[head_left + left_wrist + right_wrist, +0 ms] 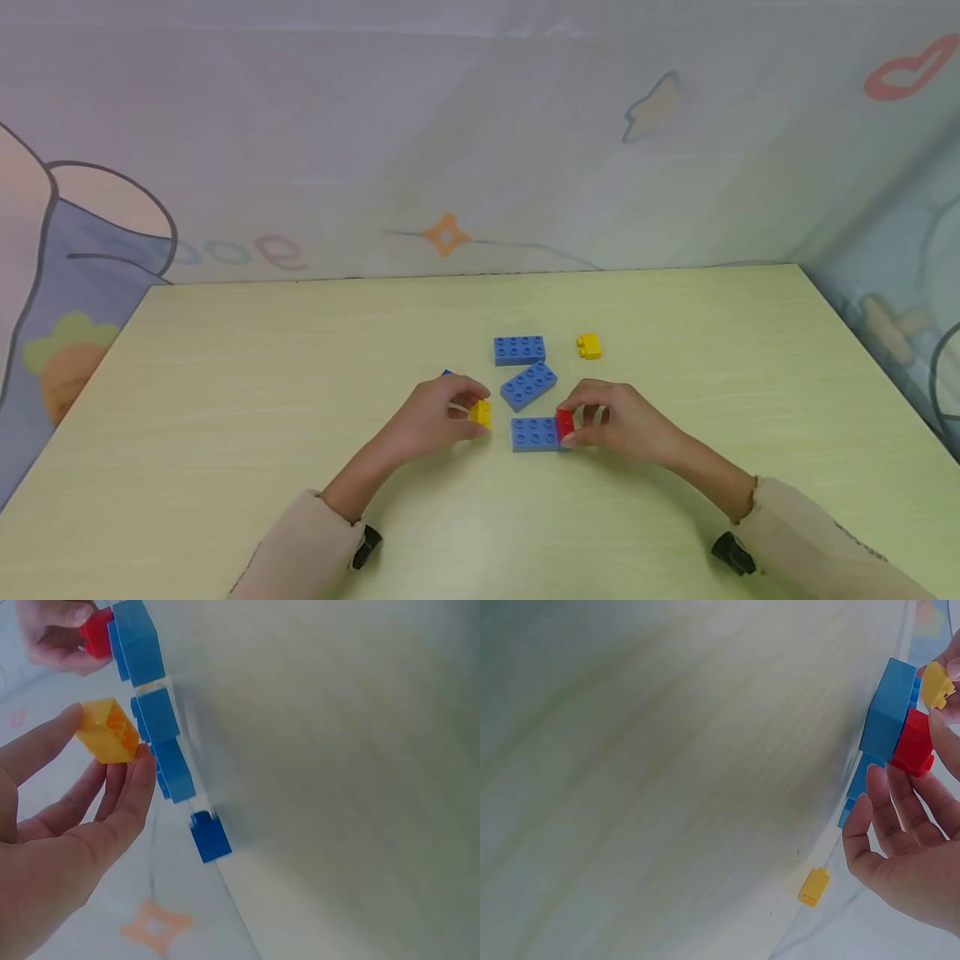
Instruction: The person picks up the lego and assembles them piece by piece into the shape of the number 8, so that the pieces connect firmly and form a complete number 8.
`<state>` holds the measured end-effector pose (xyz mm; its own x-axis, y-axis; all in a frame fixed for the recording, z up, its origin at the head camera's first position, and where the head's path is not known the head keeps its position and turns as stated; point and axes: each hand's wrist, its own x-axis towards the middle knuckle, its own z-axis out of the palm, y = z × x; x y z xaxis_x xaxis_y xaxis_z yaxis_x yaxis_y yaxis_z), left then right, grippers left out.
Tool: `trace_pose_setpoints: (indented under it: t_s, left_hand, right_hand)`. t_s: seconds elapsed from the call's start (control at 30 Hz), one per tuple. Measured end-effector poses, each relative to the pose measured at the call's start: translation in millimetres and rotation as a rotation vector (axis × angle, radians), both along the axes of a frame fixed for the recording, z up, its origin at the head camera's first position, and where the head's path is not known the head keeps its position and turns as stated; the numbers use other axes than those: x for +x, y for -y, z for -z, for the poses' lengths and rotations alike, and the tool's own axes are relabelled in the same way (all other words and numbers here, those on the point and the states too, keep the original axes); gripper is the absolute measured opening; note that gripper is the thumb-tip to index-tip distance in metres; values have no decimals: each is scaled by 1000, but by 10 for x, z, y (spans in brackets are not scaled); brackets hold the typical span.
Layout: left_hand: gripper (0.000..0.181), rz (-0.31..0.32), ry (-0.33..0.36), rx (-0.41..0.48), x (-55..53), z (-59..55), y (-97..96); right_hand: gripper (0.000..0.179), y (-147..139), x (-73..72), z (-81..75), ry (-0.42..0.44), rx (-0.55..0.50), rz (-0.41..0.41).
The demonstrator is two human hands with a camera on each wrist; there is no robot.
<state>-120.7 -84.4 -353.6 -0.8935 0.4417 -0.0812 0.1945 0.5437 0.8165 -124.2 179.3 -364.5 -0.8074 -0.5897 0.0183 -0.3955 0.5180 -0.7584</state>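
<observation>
My left hand (438,417) pinches a small yellow brick (109,731) between thumb and fingertips, held above the table to the left of the blue bricks. With thumb and fingers my right hand (626,419) grips a small red brick (913,742) at the right end of the nearest long blue brick (534,434). The red brick sits on that blue brick's studs. Just behind lies a second long blue brick (528,385), turned at a slant, and a third blue brick (519,350) lies beyond it.
Another yellow brick (589,346) lies on its side at the back right. A small dark blue brick (211,837) stands past my left hand, mostly hidden in the head view. The pale wooden table (262,375) meets a printed cloth backdrop (337,125).
</observation>
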Motion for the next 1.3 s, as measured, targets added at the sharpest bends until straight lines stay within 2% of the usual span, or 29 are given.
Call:
trace_pose_setpoints:
  t_s: [0.23,0.53,0.8,0.97,1.3]
  left_hand:
    - [31,-27,-28,21,31,15,-128]
    - [29,-20,2,17,49,-6,-225]
    - [29,1,22,27,43,-8,-279]
    - [29,10,45,-1,32,6,-308]
    - [29,52,17,-37,36,23,-350]
  right_hand:
    - [30,2,-1,-5,11,9,4]
    - [30,-4,2,-11,11,-1,-5]
    - [30,-4,-8,-13,3,-4,-6]
    - [30,-5,-11,-12,3,-2,0]
    - [28,-7,-26,26,-6,-8,6]
